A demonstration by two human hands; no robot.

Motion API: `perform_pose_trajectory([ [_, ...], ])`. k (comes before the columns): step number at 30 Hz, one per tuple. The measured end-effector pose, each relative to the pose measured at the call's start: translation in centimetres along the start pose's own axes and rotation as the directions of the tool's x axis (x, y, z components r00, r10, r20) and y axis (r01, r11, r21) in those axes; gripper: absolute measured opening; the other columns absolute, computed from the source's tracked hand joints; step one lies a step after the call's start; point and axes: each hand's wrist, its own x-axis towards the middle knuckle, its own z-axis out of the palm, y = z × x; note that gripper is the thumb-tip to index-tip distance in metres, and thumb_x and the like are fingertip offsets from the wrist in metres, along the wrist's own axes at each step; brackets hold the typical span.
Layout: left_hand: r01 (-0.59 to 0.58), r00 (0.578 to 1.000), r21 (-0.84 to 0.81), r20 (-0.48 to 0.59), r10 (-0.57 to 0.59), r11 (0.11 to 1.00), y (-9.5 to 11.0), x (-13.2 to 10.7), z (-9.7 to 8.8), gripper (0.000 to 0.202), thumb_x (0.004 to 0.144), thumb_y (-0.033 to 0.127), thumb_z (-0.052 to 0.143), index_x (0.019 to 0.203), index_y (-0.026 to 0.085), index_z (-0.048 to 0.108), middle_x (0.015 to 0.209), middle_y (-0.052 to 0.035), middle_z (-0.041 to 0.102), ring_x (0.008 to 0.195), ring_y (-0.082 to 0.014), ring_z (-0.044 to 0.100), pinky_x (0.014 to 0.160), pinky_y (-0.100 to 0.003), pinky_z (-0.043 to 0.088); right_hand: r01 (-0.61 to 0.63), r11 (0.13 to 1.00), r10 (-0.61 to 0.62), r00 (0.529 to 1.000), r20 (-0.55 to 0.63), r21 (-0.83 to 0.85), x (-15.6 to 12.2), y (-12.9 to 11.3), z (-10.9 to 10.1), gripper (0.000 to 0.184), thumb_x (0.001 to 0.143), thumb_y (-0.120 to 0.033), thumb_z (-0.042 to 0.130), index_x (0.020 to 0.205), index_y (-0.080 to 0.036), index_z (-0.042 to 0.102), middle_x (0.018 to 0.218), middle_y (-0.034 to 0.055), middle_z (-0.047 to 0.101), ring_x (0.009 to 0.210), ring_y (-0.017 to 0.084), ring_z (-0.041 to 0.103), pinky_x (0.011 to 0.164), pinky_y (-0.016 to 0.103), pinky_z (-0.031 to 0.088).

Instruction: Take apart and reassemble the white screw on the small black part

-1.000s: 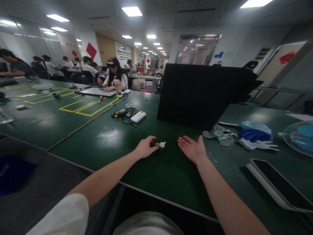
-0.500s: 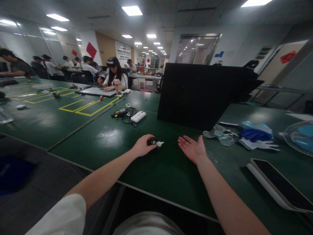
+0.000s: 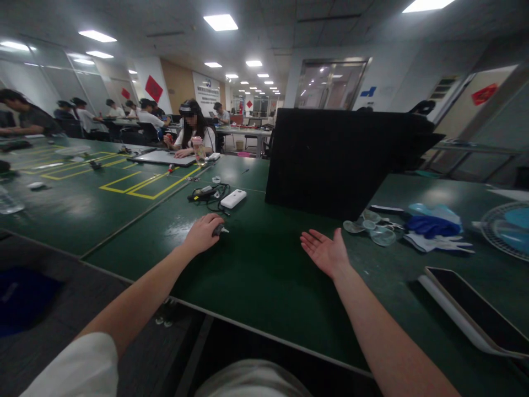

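Note:
My left hand (image 3: 203, 234) is closed around a small dark object (image 3: 219, 228) with a pale pointed tip, low over the green table. Most of that object is hidden by my fingers, and its kind is unclear. Just beyond this hand are a white box-shaped device (image 3: 233, 198) and a bundle of black cable (image 3: 210, 193). My right hand (image 3: 326, 252) lies palm up, fingers stretched out, holding nothing. Nearest to it are clear plastic cups (image 3: 382, 236).
A large black panel (image 3: 322, 165) stands at the back of the green table (image 3: 256, 298). On the right lie blue and white gloves (image 3: 433, 227), a phone-like slab (image 3: 475, 309) and a round wire-edged fan (image 3: 506, 231). Across the table sits a person (image 3: 198, 132) near a pink-lidded bottle (image 3: 199, 150).
My left hand has moved left and slightly away from me, carrying the small dark object. My right hand stays in the same place, open.

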Motion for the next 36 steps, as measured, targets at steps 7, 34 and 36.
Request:
perform_pose_trajectory([
  [7, -0.068, 0.998, 0.109, 0.005, 0.068, 0.992, -0.2, -0.5, -0.5, 0.053, 0.071, 0.012, 0.061, 0.121, 0.030, 0.060, 0.140, -0.0081, 0.049, 0.128, -0.0332, 0.046, 0.108, -0.051, 0.035, 0.000, 1.000, 0.001, 1.000, 0.005, -0.016, 0.2, 0.0, -0.1, 0.071, 0.088, -0.077, 0.024, 0.109, -0.020, 0.060, 0.116, 0.0187, 0.066, 0.108, 0.031, 0.065, 0.076, 0.047, 0.060],
  [34, 0.374, 0.917, -0.425, 0.036, -0.397, 0.825, 4.1, 4.9, 4.3, 0.049, 0.093, 0.050, 0.049, 0.131, 0.020, 0.042, 0.118, -0.0135, 0.066, 0.101, -0.0251, 0.067, 0.086, -0.036, 0.051, -0.002, 1.000, 0.002, 1.000, 0.009, 0.002, -0.1, 0.0, 0.2, 0.073, 0.087, -0.078, 0.027, 0.114, -0.018, 0.058, 0.117, 0.0206, 0.066, 0.109, 0.032, 0.064, 0.076, 0.046, 0.060],
  [36, 0.374, 0.920, -0.439, 0.060, -0.388, 0.817, 4.7, 5.0, 3.9, 0.050, 0.092, 0.051, 0.051, 0.130, 0.020, 0.042, 0.119, -0.0142, 0.065, 0.098, -0.0240, 0.068, 0.084, -0.034, 0.052, -0.001, 1.000, 0.001, 1.000, 0.014, -0.001, 0.0, 0.0, 0.1, 0.072, 0.086, -0.078, 0.027, 0.113, -0.019, 0.058, 0.118, 0.0201, 0.065, 0.109, 0.032, 0.064, 0.076, 0.046, 0.060],
])
